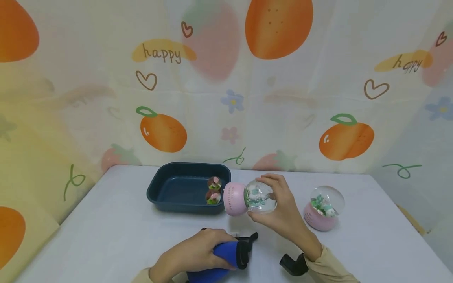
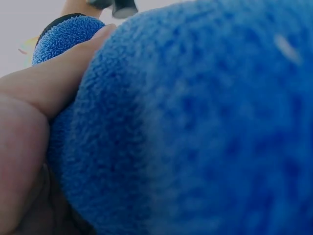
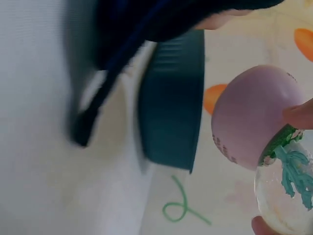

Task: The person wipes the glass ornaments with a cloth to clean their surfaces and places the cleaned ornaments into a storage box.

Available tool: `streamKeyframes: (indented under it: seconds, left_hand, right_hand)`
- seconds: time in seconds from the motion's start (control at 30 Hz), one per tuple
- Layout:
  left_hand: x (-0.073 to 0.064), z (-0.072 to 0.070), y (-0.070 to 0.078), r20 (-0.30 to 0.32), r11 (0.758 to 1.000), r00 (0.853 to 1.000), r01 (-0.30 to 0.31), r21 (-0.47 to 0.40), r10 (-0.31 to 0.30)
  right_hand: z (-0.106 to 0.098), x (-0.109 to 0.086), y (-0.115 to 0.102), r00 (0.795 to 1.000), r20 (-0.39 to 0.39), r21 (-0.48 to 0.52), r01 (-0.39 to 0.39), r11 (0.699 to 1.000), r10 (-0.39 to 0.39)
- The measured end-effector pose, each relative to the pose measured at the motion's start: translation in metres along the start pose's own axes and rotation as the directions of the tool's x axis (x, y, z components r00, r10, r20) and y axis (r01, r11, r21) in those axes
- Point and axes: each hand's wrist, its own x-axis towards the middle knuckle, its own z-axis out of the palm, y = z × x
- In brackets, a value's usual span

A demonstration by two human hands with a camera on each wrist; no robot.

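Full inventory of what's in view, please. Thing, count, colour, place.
Rectangular tray: 1, dark blue-green, back of table
Small clear globes: 2, pink and green inside, tray's right end
Large clear globe, round base: 1, pink base, sideways in right hand
Matching large globe: 1, pink base, table's right side
Terry-cloth bundle: 1, blue with black trim, under left hand
Strap: 1, black, beside bundle
Tabletop: 1, white, below everything
Fruit-print backdrop: 1, cream, behind table
Short angled piece: 1, black, at right wrist
Sleeves: 2, beige, forearms
Left hand, right hand: 2, bare, front centre
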Motion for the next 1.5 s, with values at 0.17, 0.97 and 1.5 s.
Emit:
streamKeyframes:
  seconds: [0.17, 0.97, 1.5]
  left_hand:
    - [-0.001, 0.0, 0.0, 0.008, 1.0, 1.0, -0.021, -0.011, 0.021]
    - [-0.012, 0.006, 0.01, 0.096, 0.978, 0.988, -0.132, 0.162, 0.117]
    - [-0.012, 0.013, 0.01, 0.08, 0.966, 0.991, -0.126, 0.224, 0.111]
  right_hand:
    - [0.018, 0.026, -0.007, 0.997, 0.027, -0.002, 0.074, 0.997, -0.074]
    - [0.116, 0.102, -0.033, 0.974, 0.195, 0.046, 0.108, 0.993, -0.115]
    - [0.173, 0.112, -0.045, 0.927, 0.374, -0.127, 0.074, 0.989, -0.021]
